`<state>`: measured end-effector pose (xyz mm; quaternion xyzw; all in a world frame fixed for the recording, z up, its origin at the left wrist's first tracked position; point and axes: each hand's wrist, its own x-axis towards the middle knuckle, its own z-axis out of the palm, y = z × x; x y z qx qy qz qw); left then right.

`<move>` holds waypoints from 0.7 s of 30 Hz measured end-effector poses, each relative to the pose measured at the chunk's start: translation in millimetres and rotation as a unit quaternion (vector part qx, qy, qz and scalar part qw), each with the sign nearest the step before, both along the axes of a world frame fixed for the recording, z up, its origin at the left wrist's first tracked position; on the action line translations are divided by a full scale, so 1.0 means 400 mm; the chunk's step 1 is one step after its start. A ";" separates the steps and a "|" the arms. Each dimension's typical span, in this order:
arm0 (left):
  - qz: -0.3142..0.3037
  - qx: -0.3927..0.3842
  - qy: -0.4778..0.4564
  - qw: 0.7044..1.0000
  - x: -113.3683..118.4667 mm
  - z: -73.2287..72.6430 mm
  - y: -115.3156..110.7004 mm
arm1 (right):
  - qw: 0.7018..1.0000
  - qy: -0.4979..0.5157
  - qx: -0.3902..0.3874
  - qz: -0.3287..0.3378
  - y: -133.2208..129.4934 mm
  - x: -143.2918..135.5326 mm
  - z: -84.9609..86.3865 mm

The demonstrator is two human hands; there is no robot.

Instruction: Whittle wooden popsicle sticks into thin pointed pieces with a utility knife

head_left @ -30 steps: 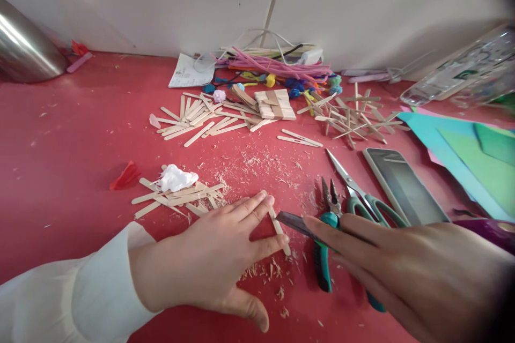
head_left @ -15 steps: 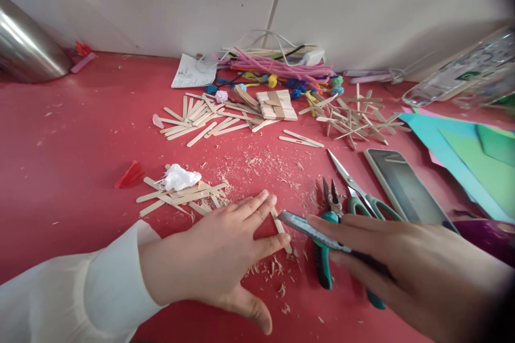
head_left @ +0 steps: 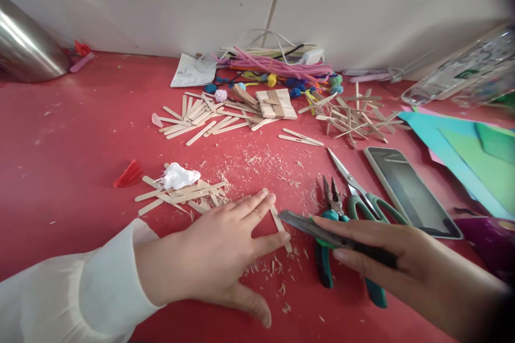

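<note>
My left hand (head_left: 219, 257) lies flat on the red table (head_left: 72, 134), fingers spread, and pins a wooden craft stick (head_left: 280, 223) under its fingertips. My right hand (head_left: 406, 273) grips a utility knife (head_left: 322, 231); the blade tip points left and sits right beside the stick. Wood shavings (head_left: 273, 268) are scattered around the stick. Teal-handled pliers (head_left: 328, 241) lie under the knife and my right hand.
Green-handled scissors (head_left: 362, 193) and a phone (head_left: 410, 193) lie to the right. A small stick pile with a white wad (head_left: 177, 187) sits left of my hand. More sticks (head_left: 209, 118), pipe cleaners (head_left: 277, 67), coloured paper (head_left: 470, 161) and a metal vessel (head_left: 24, 48) lie farther back.
My right hand has lowered and shifted slightly right, with the knife tip kept at the stick. My left hand holds its place on the stick.
</note>
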<state>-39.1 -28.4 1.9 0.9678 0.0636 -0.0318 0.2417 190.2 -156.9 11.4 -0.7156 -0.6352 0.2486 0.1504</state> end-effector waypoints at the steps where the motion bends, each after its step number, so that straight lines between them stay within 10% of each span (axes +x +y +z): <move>1: -0.001 0.001 -0.006 1.000 -0.001 -0.002 0.000 | 0.998 -0.046 0.016 0.042 -0.002 -0.003 0.005; 9: -0.005 0.023 -0.003 1.000 0.001 -0.002 -0.001 | 0.925 -0.298 0.151 0.183 -0.003 -0.016 0.041; 21: -0.011 0.043 -0.026 0.999 -0.003 -0.005 -0.002 | 0.892 -0.319 0.198 0.252 0.037 -0.034 0.074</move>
